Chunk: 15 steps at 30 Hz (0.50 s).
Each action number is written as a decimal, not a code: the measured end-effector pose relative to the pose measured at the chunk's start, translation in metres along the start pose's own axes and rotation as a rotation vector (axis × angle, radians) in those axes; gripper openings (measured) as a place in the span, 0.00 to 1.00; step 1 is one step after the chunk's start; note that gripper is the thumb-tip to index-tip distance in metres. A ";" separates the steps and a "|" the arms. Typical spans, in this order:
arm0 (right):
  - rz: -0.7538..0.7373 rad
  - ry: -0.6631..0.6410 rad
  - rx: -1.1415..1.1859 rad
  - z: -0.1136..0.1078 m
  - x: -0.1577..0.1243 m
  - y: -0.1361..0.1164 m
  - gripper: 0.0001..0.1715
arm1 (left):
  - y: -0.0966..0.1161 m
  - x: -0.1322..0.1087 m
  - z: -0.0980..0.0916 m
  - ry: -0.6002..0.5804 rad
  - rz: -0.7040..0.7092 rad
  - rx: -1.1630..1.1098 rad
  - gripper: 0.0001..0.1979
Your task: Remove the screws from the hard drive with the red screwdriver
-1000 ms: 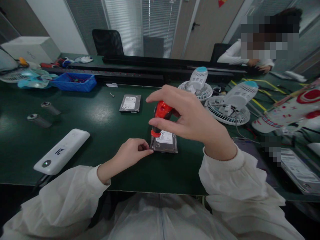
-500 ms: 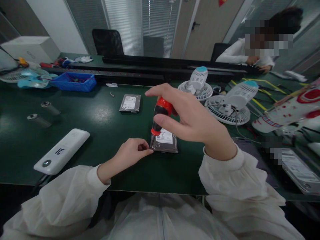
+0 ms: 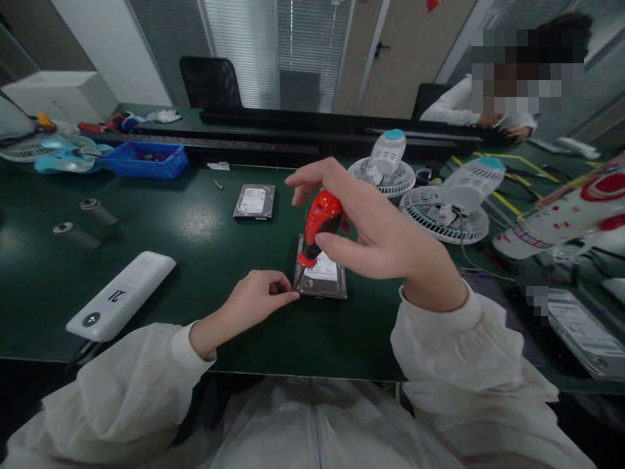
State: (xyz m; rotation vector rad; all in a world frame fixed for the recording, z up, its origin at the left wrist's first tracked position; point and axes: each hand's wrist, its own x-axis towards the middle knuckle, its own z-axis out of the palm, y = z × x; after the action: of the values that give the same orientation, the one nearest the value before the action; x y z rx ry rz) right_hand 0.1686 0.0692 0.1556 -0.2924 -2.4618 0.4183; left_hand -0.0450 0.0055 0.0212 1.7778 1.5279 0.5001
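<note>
On the worktop (image 3: 205, 247), a hard drive (image 3: 329, 286) lies between the left hand (image 3: 254, 298), at its near left corner, and the right hand (image 3: 371, 234), whose screwdriver (image 3: 325, 212) stands over it. Behind it, a second hard drive (image 3: 254, 201) lies leftward, two fans (image 3: 388, 156) (image 3: 454, 195) rightward. Far left, a power bank (image 3: 122, 296) lies before two cylinders (image 3: 78, 236) (image 3: 99, 212).

Hard drive (image 3: 325, 288) partly behind screwdriver (image 3: 324, 213)

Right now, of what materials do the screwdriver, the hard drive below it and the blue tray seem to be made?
Screwdriver: red handle, likely glossy plastic, from its bright highlights; the duller black part may be rubber.
Hard drive: probably metal, from its grey sheen; its white label looks like paper.
Blue tray: likely smooth plastic, from its even colour.
</note>
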 end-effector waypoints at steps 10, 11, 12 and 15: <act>0.056 0.050 -0.101 0.004 0.000 0.003 0.27 | -0.001 0.001 0.001 0.002 0.020 0.007 0.14; 0.042 0.041 -0.075 0.004 0.000 0.003 0.26 | -0.001 0.001 0.001 0.003 0.020 0.006 0.14; 0.020 0.030 -0.041 0.003 0.000 0.003 0.25 | -0.001 0.001 0.001 0.005 0.018 0.005 0.14; -0.009 0.002 0.055 0.003 0.000 0.001 0.23 | 0.000 0.000 0.000 0.009 0.014 0.005 0.14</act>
State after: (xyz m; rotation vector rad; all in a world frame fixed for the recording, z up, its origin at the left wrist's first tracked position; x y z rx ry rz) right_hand 0.1671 0.0692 0.1534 -0.2583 -2.4446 0.4811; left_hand -0.0446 0.0059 0.0211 1.7935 1.5255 0.5121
